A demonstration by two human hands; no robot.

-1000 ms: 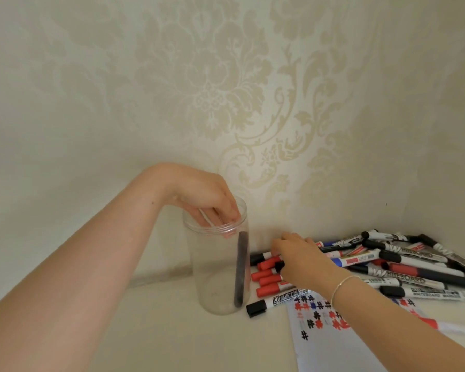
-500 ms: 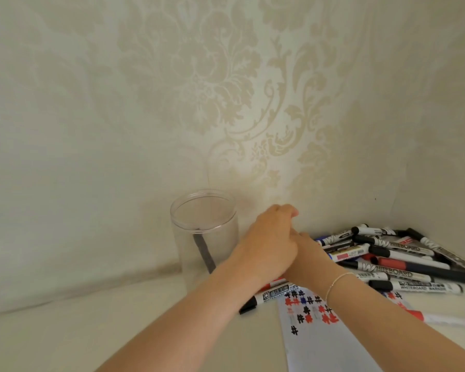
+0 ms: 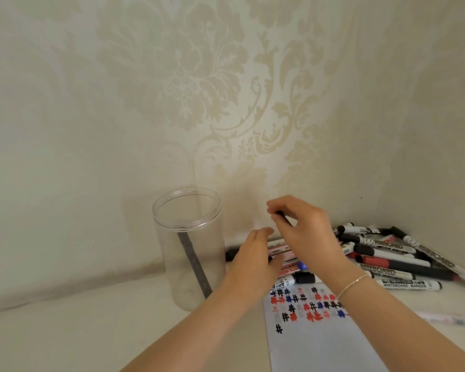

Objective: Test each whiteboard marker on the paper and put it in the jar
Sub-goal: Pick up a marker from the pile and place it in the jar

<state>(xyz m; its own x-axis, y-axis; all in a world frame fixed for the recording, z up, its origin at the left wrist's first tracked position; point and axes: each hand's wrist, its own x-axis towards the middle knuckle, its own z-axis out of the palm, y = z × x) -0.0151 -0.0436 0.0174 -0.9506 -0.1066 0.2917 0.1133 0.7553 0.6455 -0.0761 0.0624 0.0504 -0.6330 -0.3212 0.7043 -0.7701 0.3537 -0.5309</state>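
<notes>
While one dark marker (image 3: 195, 265) leans inside the jar (image 3: 189, 245), many markers (image 3: 392, 260) wait piled beside the paper (image 3: 320, 342); right hand (image 3: 304, 232) pinches a black one, left hand (image 3: 255, 257) grips its body, hidden.

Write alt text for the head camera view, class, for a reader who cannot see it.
The right hand pinches a black marker cap above a pile of whiteboard markers, the left hand beside it. A clear plastic jar holding one dark marker stands left of scribbled white paper.
</notes>
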